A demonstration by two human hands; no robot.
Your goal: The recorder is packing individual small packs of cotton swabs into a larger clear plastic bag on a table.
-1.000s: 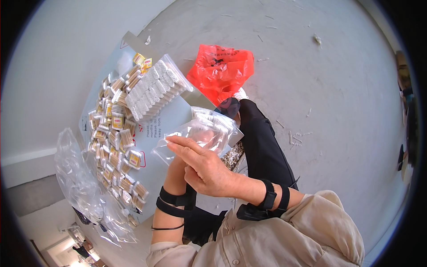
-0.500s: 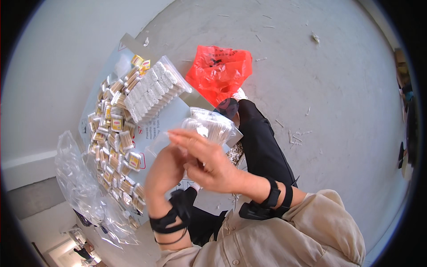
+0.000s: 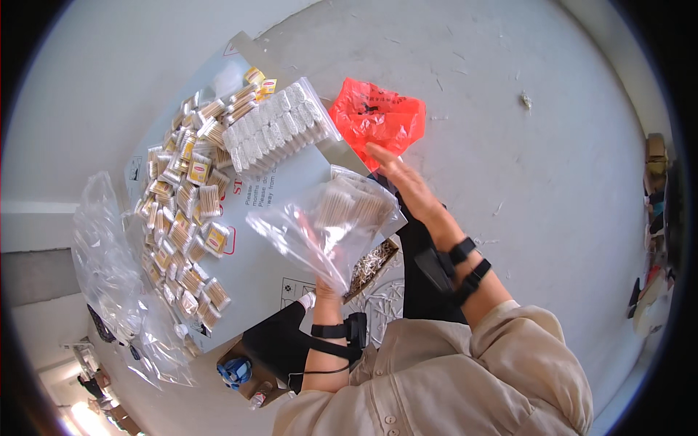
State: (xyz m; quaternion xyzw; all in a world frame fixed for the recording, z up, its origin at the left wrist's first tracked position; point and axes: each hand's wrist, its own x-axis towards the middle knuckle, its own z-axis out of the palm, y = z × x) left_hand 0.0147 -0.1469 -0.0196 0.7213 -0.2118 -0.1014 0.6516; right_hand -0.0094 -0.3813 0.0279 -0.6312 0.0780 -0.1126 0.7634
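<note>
A clear plastic bag (image 3: 280,236) covers my left hand (image 3: 323,243); its outline shows through the film, with at least one finger stretched out. I cannot tell whether the hand is inside the bag or behind it. Rows of cotton swabs (image 3: 345,207) lie under the plastic just beyond my fingers, at the table's right edge. My right hand (image 3: 407,182) is raised off to the right, fingers extended, holding nothing, in front of a red plastic bag (image 3: 378,120). Farther back on the table lies a full clear pack of white-tipped swabs (image 3: 276,131).
Small swab bundles (image 3: 185,196), some with yellow labels, cover the left of the pale blue table (image 3: 269,254). Empty clear bags (image 3: 109,254) hang at its left edge. Below the right edge stands a box of loose swabs (image 3: 372,267). Loose swabs litter the floor.
My hands, close together before, are now apart. The right has moved away to the right and forward; the left is now at the clear bag, whose plastic is spread out toward the left.
</note>
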